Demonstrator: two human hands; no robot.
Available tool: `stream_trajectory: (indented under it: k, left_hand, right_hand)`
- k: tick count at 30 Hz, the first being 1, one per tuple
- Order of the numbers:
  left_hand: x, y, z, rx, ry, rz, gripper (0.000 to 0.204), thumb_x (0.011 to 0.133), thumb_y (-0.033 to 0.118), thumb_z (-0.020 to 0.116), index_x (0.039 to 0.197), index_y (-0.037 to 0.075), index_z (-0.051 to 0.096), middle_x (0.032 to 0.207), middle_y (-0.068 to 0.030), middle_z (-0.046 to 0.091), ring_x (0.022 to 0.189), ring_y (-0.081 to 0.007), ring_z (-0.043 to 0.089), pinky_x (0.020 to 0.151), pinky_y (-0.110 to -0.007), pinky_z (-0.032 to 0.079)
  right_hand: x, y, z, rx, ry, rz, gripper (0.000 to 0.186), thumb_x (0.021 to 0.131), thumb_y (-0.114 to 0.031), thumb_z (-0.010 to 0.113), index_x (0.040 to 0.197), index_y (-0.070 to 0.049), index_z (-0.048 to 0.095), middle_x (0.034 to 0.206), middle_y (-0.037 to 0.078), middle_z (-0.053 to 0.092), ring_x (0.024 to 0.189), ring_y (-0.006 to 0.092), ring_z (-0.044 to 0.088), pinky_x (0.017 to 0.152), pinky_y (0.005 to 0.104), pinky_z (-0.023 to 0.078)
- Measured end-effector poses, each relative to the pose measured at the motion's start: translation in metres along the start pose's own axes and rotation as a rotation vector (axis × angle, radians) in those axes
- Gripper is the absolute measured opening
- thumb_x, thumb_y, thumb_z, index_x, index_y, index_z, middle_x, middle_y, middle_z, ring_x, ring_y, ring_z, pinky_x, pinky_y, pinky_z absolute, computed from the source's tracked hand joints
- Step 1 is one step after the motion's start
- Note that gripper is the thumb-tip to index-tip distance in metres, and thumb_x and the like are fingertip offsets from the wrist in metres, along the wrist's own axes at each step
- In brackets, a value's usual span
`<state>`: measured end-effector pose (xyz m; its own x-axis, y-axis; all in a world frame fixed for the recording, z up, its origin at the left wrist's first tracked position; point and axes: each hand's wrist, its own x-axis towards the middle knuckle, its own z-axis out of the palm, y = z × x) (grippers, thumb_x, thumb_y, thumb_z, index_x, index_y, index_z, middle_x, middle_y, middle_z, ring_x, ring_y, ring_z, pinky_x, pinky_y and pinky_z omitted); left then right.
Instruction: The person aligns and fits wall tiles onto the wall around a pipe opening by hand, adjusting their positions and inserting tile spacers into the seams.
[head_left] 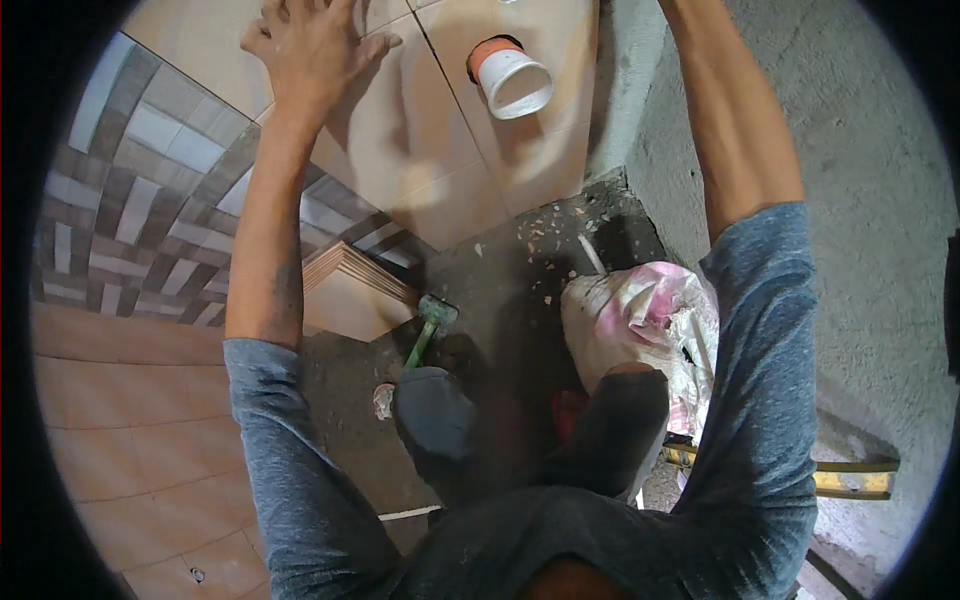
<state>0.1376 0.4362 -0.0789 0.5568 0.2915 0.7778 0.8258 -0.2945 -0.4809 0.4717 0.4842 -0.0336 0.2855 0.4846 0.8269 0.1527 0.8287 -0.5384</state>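
Note:
My left hand (312, 45) lies against a large beige wall tile (420, 130) at the top, its fingers apart and partly cut off by the picture's edge. It seems to hold nothing. My right forearm (745, 130) stretches up past the top edge, so the hand itself is out of sight. Between the two arms, a white pipe end (518, 86) with an orange collar sticks out through a round hole in the tiles. Dark joints run between the tiles beside it.
A stack of tiles (360, 300) leans below my left forearm, beside a green-handled hammer (432, 322). A stained white sack (640, 320) stands on the floor near my right leg. Behind it lies a yellow level (855, 482). Rough grey plaster (850, 200) covers the right wall.

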Motion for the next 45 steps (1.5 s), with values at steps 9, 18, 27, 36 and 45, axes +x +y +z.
stream_trajectory:
  k: [9,18,27,36,45]
  left_hand:
    - [-0.016,0.015,0.023,0.095,0.026,-0.078,0.085,0.074,0.049,0.078,0.150,0.026,0.049,0.150,-0.0155,0.044,0.143,-0.0413,0.031,0.104,-0.064,0.028]
    - [-0.014,0.020,0.023,-0.097,0.116,-0.107,0.097,0.067,0.060,0.083,0.153,0.028,0.050,0.153,-0.0121,0.039,0.148,-0.0413,0.025,0.098,-0.059,0.024]
    - [-0.013,0.016,0.027,-0.058,0.175,-0.105,0.087,0.071,0.052,0.081,0.150,0.027,0.053,0.148,-0.0123,0.042,0.143,-0.0379,0.030,0.096,-0.053,0.026]
    - [-0.015,0.011,0.016,-0.143,0.100,-0.105,0.085,0.075,0.053,0.076,0.152,0.026,0.051,0.150,-0.0138,0.040,0.145,-0.0368,0.027,0.101,-0.053,0.023]
    - [-0.025,0.010,0.016,-0.163,0.079,-0.116,0.081,0.078,0.055,0.078,0.150,0.027,0.053,0.151,-0.0141,0.039,0.147,-0.0368,0.023,0.103,-0.055,0.021]
  right_hand:
    - [-0.008,-0.012,-0.003,-0.259,0.011,0.084,0.058,0.094,-0.014,0.068,0.147,0.003,0.052,0.136,0.020,0.065,0.119,0.0271,0.064,0.104,0.0359,0.049]
    - [-0.018,-0.023,0.009,-0.325,0.113,0.155,0.063,0.091,-0.024,0.074,0.149,-0.008,0.054,0.144,0.015,0.057,0.133,0.0295,0.054,0.114,0.0421,0.042]
    - [-0.015,-0.014,0.007,-0.240,0.118,0.121,0.062,0.092,-0.019,0.075,0.148,-0.006,0.054,0.145,0.016,0.054,0.132,0.0290,0.054,0.115,0.0390,0.043]
    - [-0.016,-0.013,0.008,-0.299,0.145,0.075,0.061,0.092,-0.021,0.076,0.147,-0.007,0.055,0.143,0.015,0.057,0.130,0.0277,0.056,0.113,0.0384,0.045]
    - [-0.011,0.003,0.006,-0.293,0.169,0.052,0.064,0.090,-0.023,0.078,0.147,-0.006,0.055,0.138,0.012,0.061,0.123,0.0253,0.059,0.109,0.0367,0.047]
